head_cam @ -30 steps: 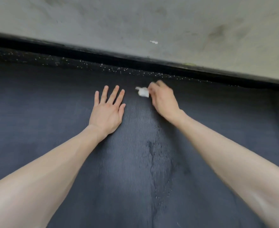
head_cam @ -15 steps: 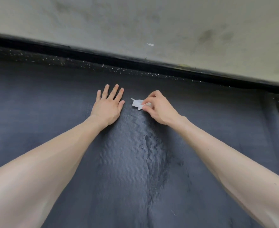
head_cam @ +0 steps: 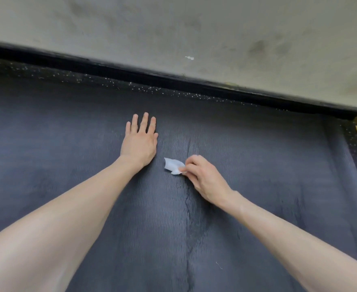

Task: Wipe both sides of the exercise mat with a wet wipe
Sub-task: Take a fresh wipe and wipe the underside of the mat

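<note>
Both hands rest on the dark exercise mat (head_cam: 268, 165) spread beside the wall (head_cam: 194, 28). Left hand (head_cam: 138, 144) stays flat, fingers straight. Right hand (head_cam: 205, 178) pinches the white wet wipe (head_cam: 173, 165) against the mat and has dragged it back toward the person.

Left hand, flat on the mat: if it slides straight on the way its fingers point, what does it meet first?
Only bare mat ahead of the left hand, then likely the speckled floor strip and black baseboard.
</note>
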Motion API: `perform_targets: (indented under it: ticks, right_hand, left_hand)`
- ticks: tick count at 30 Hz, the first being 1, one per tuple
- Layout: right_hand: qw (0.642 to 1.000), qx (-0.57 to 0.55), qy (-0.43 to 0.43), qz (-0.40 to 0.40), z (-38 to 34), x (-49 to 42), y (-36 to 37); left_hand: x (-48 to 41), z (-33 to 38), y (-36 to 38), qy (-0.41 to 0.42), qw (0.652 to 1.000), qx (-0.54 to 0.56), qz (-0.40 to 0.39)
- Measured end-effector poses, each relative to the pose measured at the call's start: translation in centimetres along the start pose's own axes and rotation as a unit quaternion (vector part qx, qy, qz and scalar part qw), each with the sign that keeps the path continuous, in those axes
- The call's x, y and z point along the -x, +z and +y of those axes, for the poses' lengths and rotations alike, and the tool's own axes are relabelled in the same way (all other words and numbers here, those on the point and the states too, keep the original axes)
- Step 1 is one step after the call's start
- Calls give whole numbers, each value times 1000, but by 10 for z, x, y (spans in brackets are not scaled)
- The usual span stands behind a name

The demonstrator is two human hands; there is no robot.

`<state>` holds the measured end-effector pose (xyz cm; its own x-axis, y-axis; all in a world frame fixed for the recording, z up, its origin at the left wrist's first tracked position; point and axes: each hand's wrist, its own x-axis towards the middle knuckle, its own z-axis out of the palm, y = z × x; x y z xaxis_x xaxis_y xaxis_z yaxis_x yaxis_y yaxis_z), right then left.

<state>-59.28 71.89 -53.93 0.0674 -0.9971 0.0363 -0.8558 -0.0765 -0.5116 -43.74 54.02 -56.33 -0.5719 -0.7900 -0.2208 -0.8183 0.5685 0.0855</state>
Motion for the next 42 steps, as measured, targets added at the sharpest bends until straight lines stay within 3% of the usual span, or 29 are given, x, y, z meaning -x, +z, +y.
perform_targets:
  ticks: [3,5,8,17,20,24,26,29,35,42]
  right_hand:
    - [996,69,13,55,20,-35,-9]
    - [988,101,67,92,30,-59,-18]
    - [985,91,109,96,24,-64,-17]
    - [999,29,18,22,-41,59,18]
    - [999,52,5,-2,-41,62,22]
    - [987,82,116,75,-10,-3,4]
    - [981,95,155,67,-3,-26,-4]
    - [984,94,138,59,-19,-18,2]
    - [997,28,71,22,-66,81,33]
    - [999,39,27,-14,-104,147,56]
  left_hand:
    - [22,12,3,12,1000,6,-7]
    - [50,17,11,34,999,7,-3]
    - [72,17,16,42,999,15,-7]
    - [80,19,16,47,999,25,-11]
    - [99,13,16,74,997,29,-17]
    - [133,1,24,100,994,-12,-37]
    - [139,0,28,103,994,-20,-41]
    - [140,5,31,95,995,-13,-20]
    - [145,15,37,68,998,-5,-13]
    - [196,14,41,125,992,-20,-26]
